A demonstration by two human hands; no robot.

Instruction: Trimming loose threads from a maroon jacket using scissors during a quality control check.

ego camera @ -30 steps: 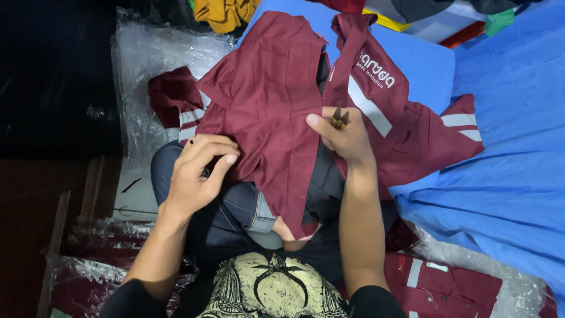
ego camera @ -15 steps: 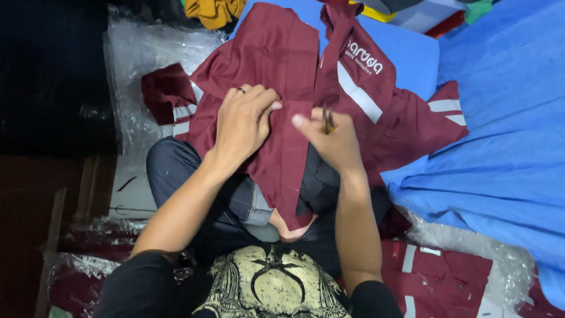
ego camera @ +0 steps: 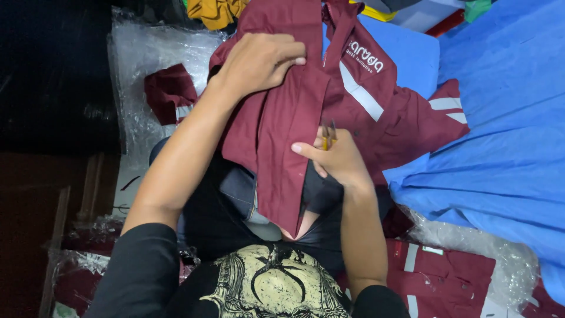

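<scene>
Gripping a small pair of yellow-handled thread snips (ego camera: 327, 136) between thumb and curled fingers, the right hand (ego camera: 336, 160) rests closed against the maroon work garment with grey reflective stripes (ego camera: 306, 100), at about 4 o'clock from the garment's middle. That garment is draped over the person's lap and spills away toward 12 o'clock onto a heap of blue cloth (ego camera: 500, 135). A long folded band of it, seemingly the front placket or a trouser leg, runs from 12 o'clock down to 6 o'clock, ending in a point just above the person's black printed shirt (ego camera: 271, 282). The snips' dark tips point toward 12 o'clock and lie just beside the band's right edge, touching or nearly touching the cloth; whether they have hold of a thread cannot be told. The left hand (ego camera: 262, 59) lies well apart at about 11 o'clock from the right one, knuckles up, fingers closed over the upper part of the same band and pinching the cloth flat. Along the band's long axis, then, the left hand sits at the far end and the right hand near the middle, which makes the right hand the nearer to the lower stretch. Clear plastic wrapping (ego camera: 147, 65) lies crumpled at 10 o'clock, and more folded maroon garments in plastic (ego camera: 447, 277) sit at 5 o'clock.
</scene>
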